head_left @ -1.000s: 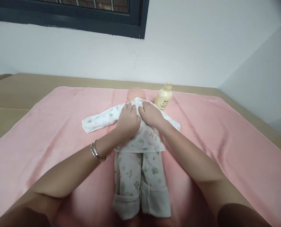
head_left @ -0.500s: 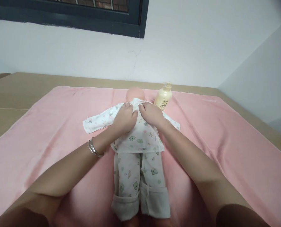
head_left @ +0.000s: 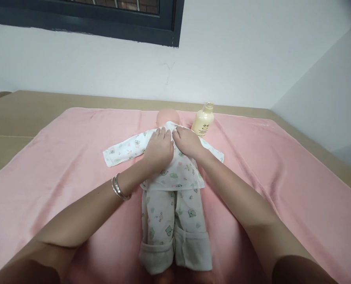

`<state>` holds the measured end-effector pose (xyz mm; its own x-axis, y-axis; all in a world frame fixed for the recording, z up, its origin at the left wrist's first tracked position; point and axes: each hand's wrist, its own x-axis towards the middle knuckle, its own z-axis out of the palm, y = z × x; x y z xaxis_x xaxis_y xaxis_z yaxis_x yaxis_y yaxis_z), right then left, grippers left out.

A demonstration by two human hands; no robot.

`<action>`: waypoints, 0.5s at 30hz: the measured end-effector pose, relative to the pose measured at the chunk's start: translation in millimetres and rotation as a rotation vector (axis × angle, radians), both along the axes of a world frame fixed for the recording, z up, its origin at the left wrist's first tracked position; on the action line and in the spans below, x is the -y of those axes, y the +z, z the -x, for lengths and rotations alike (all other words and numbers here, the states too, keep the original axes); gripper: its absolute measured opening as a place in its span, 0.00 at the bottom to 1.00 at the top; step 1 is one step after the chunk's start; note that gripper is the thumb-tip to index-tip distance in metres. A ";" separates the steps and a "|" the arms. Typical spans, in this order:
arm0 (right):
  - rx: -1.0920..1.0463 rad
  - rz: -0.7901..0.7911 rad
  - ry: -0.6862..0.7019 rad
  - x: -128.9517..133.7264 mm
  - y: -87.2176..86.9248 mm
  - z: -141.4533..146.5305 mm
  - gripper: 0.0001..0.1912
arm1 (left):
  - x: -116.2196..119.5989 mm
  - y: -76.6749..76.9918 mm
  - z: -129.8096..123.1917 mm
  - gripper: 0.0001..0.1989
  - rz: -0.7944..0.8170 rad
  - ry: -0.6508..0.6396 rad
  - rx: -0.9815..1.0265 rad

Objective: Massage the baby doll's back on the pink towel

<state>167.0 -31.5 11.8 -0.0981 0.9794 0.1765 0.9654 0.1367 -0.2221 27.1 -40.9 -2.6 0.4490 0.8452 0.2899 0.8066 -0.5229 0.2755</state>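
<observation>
A doll (head_left: 167, 117) lies on a pink cloth, its head away from me. It wears a white patterned shirt (head_left: 175, 179) and matching trousers (head_left: 161, 221) with thick turned-up cuffs. My left hand (head_left: 159, 149) lies flat on the upper chest of the shirt, left of the middle, fingers stretched toward the collar. Close beside it on the right, my right hand (head_left: 187, 141) rests on the shirt near the neckline, its fingers bent against the fabric; whether they pinch it is hidden. Both sleeves spread out sideways.
A pale yellow pump bottle (head_left: 203, 120) stands just beyond the doll's right-hand sleeve. The pink cloth (head_left: 83, 169) covers much of a tan table (head_left: 42, 106). Behind the table is a white wall with a dark window frame (head_left: 104, 29).
My left hand has shifted slightly right and turned flatter, with its thumb drawn in nearer the fingers. My right hand stays at the neckline.
</observation>
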 end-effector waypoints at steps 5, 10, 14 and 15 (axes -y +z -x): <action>0.049 -0.030 0.045 24.2 3.2 16.7 0.24 | -27.4 5.4 13.0 0.24 0.144 0.064 0.115; 0.026 -0.059 0.123 28.5 3.2 20.1 0.24 | -17.2 -2.1 8.6 0.24 0.024 0.131 0.046; -0.051 0.021 0.011 13.6 2.4 10.9 0.27 | 2.6 0.3 1.2 0.25 -0.046 0.066 -0.002; -0.045 0.025 -0.002 14.1 2.3 11.3 0.28 | 1.7 2.5 1.8 0.24 -0.030 0.059 0.000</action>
<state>155.8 -45.6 14.1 -0.0887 0.9838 0.1559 0.9546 0.1287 -0.2687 25.2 -42.6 -0.1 0.3983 0.8614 0.3152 0.8363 -0.4822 0.2609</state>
